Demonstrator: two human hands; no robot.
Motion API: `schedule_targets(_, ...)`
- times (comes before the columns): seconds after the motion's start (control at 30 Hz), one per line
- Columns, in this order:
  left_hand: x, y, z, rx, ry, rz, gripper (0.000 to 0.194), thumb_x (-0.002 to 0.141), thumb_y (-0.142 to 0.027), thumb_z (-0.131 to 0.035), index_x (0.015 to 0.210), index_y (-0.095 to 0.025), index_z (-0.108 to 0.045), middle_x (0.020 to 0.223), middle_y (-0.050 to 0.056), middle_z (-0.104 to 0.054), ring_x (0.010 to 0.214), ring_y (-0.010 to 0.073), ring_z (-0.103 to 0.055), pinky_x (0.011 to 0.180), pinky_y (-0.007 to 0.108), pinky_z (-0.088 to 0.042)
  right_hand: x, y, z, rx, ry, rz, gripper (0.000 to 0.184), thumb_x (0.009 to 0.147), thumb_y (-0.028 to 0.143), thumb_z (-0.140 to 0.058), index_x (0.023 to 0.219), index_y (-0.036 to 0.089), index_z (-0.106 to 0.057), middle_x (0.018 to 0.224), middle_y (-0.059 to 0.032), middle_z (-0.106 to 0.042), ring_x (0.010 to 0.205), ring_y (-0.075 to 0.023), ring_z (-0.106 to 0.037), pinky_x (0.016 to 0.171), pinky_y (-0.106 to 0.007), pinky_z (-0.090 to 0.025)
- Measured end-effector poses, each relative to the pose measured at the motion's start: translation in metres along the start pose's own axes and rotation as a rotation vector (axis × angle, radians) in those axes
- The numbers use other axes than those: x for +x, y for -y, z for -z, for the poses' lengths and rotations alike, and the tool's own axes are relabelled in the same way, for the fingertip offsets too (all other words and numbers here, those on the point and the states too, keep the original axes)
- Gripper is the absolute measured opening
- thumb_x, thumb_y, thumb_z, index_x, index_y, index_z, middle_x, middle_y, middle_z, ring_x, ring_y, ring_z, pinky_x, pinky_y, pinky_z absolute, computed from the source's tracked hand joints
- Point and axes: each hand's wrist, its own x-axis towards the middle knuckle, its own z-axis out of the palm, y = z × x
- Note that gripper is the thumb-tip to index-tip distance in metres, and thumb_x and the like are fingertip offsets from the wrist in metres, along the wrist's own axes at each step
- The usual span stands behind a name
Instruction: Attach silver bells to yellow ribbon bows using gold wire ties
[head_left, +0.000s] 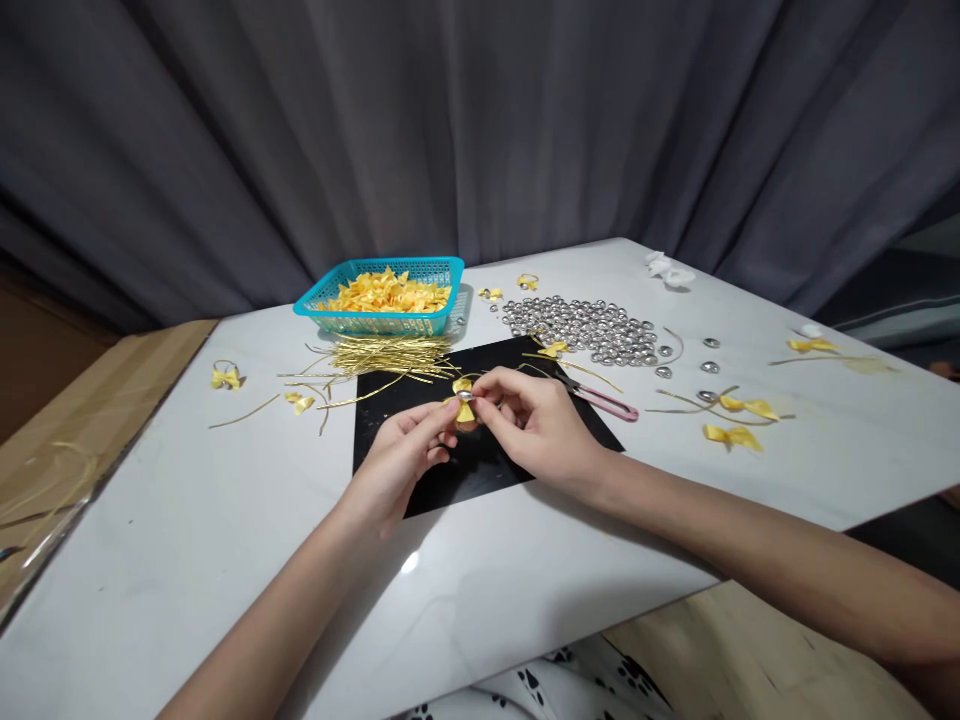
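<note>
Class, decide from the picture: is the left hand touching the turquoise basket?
Apart. The head view shows gold wires and black sheet between the left hand and the turquoise basket.

No legible writing
No label, brand, number or sign can be read on anything here.

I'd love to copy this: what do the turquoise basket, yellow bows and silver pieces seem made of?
Turquoise basket: probably glossy plastic, from its molded, perforated walls. Yellow bows: likely satin ribbon, given their folds and sheen. Silver pieces: shiny metal or metal-coated plastic; bright reflections suit either.
</note>
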Motion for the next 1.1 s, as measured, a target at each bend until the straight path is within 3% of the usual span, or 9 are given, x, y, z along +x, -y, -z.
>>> schedule_targets(0.2, 0.000, 0.001, 0.001, 0.091, -0.110, -0.138, 0.019, 0.062, -0.031, -0.077, 0.064, -0.014, -0.069, 0.058, -0.001, -0.058, 0.054, 0.0065, -0.045, 0.050, 0.017, -0.034, -0.003, 0.006, 0.004, -0.033, -0.138, 0.082, 0.007, 0.083, 0.020, -0.052, 0.080, 0.016, -0.056, 0.060, 0.0019, -0.050, 0.046, -0.0065, -0.036, 0.043, -0.022, -0.028)
schedule_targets(0.3, 0.000, 0.001, 0.002, 0.089, -0.136, -0.189, 0.016, 0.062, -0.029, -0.077, 0.066, -0.015, -0.070, 0.062, -0.001, -0.061, 0.055, 0.0062, -0.047, 0.052, 0.017, -0.035, -0.004, 0.009, 0.005, -0.028, -0.064, 0.136, 0.007, 0.083, 0.019, -0.052, 0.079, 0.016, -0.057, 0.058, 0.0026, -0.048, 0.045, -0.0064, -0.034, 0.043, -0.022, -0.027)
schedule_targets(0.4, 0.000, 0.000, 0.002, 0.067, -0.115, -0.207, 0.015, 0.064, -0.029, -0.076, 0.069, -0.015, -0.071, 0.065, -0.001, -0.062, 0.057, 0.0064, -0.048, 0.053, 0.017, -0.036, -0.004, 0.008, 0.004, -0.012, -0.009, 0.098, 0.008, 0.082, 0.017, -0.052, 0.076, 0.016, -0.056, 0.056, 0.0033, -0.046, 0.044, -0.0060, -0.032, 0.043, -0.021, -0.026)
schedule_targets(0.7, -0.006, -0.004, -0.003, 0.164, -0.111, -0.267, 0.018, 0.066, -0.029, -0.072, 0.057, -0.014, -0.066, 0.053, -0.001, -0.054, 0.055, 0.0093, -0.047, 0.054, 0.021, -0.037, -0.003, 0.009, 0.004, -0.007, -0.033, 0.083, 0.009, 0.080, 0.015, -0.051, 0.071, 0.016, -0.053, 0.054, 0.0044, -0.041, 0.045, -0.0060, -0.030, 0.042, -0.021, -0.024)
schedule_targets(0.9, -0.005, -0.003, -0.002, 0.175, -0.171, -0.271, 0.015, 0.064, -0.029, -0.073, 0.063, -0.015, -0.070, 0.054, -0.001, -0.058, 0.054, 0.0101, -0.050, 0.055, 0.022, -0.038, -0.002, 0.008, 0.006, -0.042, -0.031, 0.062, 0.009, 0.079, 0.015, -0.051, 0.070, 0.017, -0.051, 0.053, 0.0052, -0.039, 0.045, -0.0057, -0.029, 0.044, -0.021, -0.025)
schedule_targets(1.0, -0.005, -0.002, -0.002, 0.172, -0.215, -0.279, 0.013, 0.062, -0.027, -0.075, 0.063, -0.015, -0.070, 0.055, -0.001, -0.061, 0.053, 0.0096, -0.050, 0.055, 0.021, -0.039, -0.004, 0.009, 0.009, -0.054, -0.047, 0.146, 0.009, 0.079, 0.014, -0.051, 0.071, 0.018, -0.052, 0.053, 0.0054, -0.037, 0.046, -0.0063, -0.031, 0.044, -0.021, -0.026)
schedule_targets(1.1, -0.005, -0.003, -0.003, 0.175, -0.233, -0.276, 0.011, 0.060, -0.024, -0.077, 0.063, -0.015, -0.071, 0.057, 0.000, -0.063, 0.055, 0.0102, -0.052, 0.055, 0.021, -0.040, -0.006, 0.011, 0.009, -0.038, -0.040, 0.282, 0.006, 0.082, 0.015, -0.051, 0.077, 0.017, -0.054, 0.059, 0.0033, -0.045, 0.047, -0.0066, -0.035, 0.044, -0.022, -0.028)
